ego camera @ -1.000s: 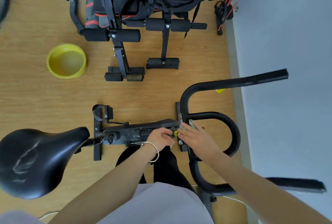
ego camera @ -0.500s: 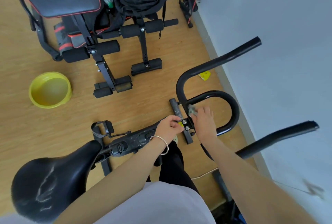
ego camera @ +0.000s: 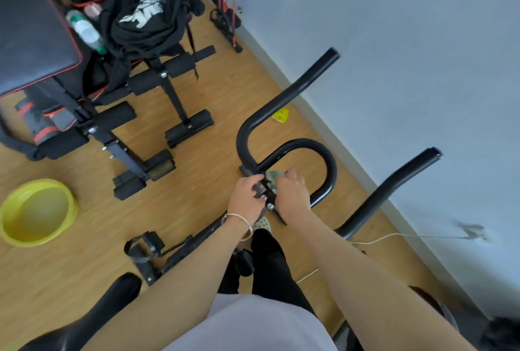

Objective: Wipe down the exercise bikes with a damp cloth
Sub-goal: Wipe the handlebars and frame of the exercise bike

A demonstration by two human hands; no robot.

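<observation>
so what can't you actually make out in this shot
Head view:
cloth: mostly under the right hand, only a greenish corner shows
handlebar clamp: partly covered by the gripping left hand
saddle: cut off by the bottom edge
yellow scrap: too small to identify

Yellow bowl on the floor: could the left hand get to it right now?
Probably not: the left hand grips the handlebar clamp, and the bowl lies on the floor far left, past the pedal.
</observation>
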